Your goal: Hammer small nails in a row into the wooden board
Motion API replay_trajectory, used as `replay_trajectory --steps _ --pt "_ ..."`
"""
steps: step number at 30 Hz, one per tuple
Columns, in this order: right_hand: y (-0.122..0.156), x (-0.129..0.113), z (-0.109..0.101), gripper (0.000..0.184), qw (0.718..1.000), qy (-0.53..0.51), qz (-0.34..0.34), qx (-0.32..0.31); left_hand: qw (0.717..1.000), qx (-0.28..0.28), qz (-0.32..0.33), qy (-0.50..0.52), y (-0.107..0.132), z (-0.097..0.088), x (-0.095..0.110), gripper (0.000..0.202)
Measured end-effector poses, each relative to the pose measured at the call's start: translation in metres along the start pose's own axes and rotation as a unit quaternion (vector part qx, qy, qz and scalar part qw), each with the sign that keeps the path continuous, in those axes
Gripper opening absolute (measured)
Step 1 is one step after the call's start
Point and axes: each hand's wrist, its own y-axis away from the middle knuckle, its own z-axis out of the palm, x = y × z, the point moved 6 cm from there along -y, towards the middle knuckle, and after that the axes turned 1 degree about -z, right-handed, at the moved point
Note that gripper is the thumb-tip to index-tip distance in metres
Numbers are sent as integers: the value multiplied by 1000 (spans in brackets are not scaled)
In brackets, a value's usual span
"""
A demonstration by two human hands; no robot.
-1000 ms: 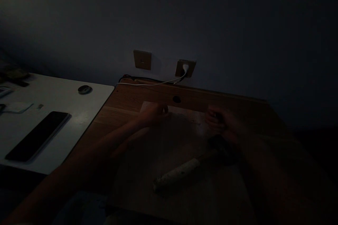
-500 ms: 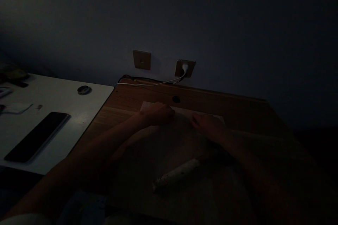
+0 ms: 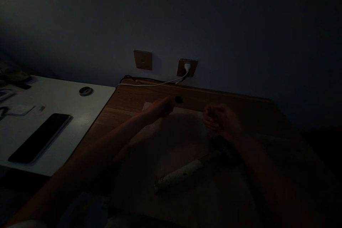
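The scene is very dim. My left hand [image 3: 162, 107] is closed over the far edge of a pale flat board or sheet [image 3: 184, 121] lying on the wooden desk; what its fingers hold, if anything, is hidden. To the right, my right hand [image 3: 220, 119] is raised a little with its fingers curled in, slightly blurred, and I cannot make out anything in it. Below the right hand lies what looks like a hammer [image 3: 179, 175], its handle wrapped in pale material and slanting toward me. Its dark head is mostly lost in shadow near my right wrist.
A white table [image 3: 58, 94] adjoins the wooden desk [image 3: 125, 99] on the left. On it are a dark phone-like slab [image 3: 40, 138] and a round dark ring-shaped item [image 3: 86, 91]. Behind, a white cable [image 3: 152, 85] runs to a wall socket [image 3: 187, 67]. The desk has a round hole [image 3: 178, 99].
My right hand has lifted off the sheet's far edge and moved right, turning so its curled fingers show. My left hand has shifted slightly up. The hammer-like tool stays put.
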Motion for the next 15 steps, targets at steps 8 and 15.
replay_trajectory --steps 8,15 --pt "-15 8 25 17 968 248 -21 8 847 -72 203 -485 14 32 12 20" --pt "-12 -9 43 31 913 400 -70 -44 830 -102 252 -487 14 40 20 15"
